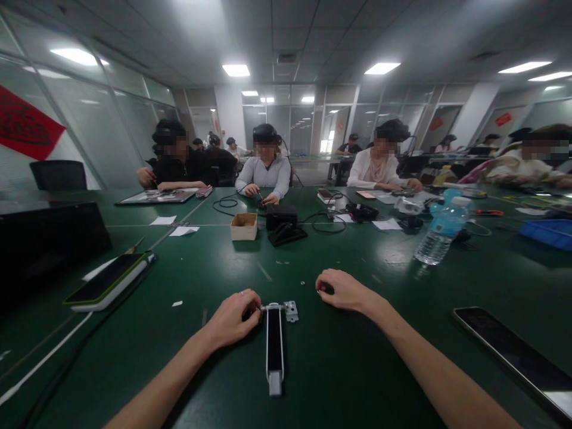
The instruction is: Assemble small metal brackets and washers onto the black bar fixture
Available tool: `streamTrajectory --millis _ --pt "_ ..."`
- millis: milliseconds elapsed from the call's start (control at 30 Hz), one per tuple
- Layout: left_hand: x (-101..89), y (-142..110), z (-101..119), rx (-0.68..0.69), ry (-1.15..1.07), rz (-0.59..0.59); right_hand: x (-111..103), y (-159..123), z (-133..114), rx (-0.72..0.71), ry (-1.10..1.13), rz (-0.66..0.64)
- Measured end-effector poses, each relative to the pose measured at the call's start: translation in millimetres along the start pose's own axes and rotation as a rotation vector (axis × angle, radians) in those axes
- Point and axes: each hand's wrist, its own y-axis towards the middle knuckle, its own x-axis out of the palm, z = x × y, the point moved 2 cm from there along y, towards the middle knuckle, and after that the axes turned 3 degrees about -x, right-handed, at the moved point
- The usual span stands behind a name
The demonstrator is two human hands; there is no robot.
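A narrow U-shaped metal part (282,351) lies lengthwise in front of me on the green table (357,369). A light-coloured block sits at its near end. Across the far end runs a short pin, with a small metal bracket (291,311) on its right side. My left hand (235,316) is closed, thumb and fingers pinching the left end of that pin. To the right, apart from the metal part, my right hand (342,290) rests on the table with fingers curled; a tiny glint shows at the fingertips. A small nut (302,283) lies between the hands.
A phone (513,357) lies at right, a water bottle (440,235) beyond it. Farther off are a small box (243,227) and a black device (281,217). A green-edged device (111,280) with cables is at left. Several people sit across the table.
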Motion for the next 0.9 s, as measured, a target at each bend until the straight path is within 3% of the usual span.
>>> streamTrajectory --millis 167,400,733,900 --pt "1.1 8 3 0.004 0.123 -0.03 8 2 -22 -0.09 0.096 0.037" --pt "3.2 15 5 0.021 0.235 -0.069 21 5 -58 -0.075 0.178 0.053" --pt "-0.4 14 6 -0.007 0.196 -0.093 23 8 -67 0.065 0.298 0.059" --pt "-1.6 12 5 0.012 0.169 -0.096 23 8 -71 0.065 0.298 0.092"
